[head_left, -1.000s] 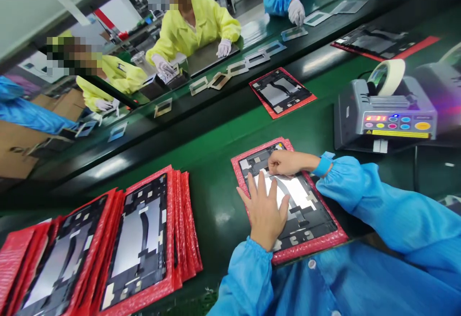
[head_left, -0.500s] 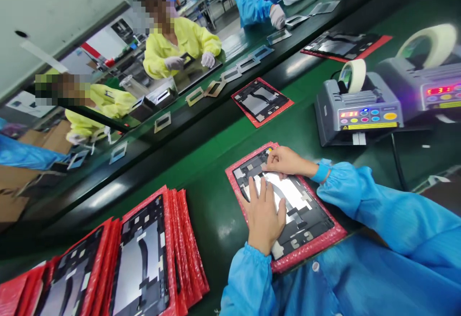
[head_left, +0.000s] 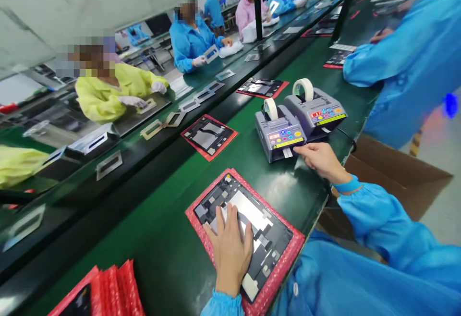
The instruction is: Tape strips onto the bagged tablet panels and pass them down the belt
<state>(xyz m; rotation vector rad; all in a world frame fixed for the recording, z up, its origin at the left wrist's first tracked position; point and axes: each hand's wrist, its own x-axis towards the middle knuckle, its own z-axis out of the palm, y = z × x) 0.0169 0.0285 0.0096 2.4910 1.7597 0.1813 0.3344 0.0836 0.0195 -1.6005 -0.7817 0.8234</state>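
A dark tablet frame with a silver plate [head_left: 248, 215] lies on a red bubble-wrap pad [head_left: 288, 258] in front of me on the green belt. My left hand [head_left: 228, 249] rests flat on it, fingers stretched out. My right hand [head_left: 319, 158] reaches to the nearer grey tape dispenser [head_left: 279, 133]. Its fingertips pinch at the white strip of tape [head_left: 287, 152] sticking out of the slot.
A second tape dispenser [head_left: 317, 109] stands behind the first. More frames on red pads [head_left: 209, 136] lie along the belt, and a stack of red pads [head_left: 108, 292] sits at lower left. Other workers in blue and yellow coats sit along both sides. A cardboard box [head_left: 392, 176] stands at right.
My right hand has left the tablet frame and moved right to the tape dispenser. The view has swung right; my left hand stays flat on the frame.
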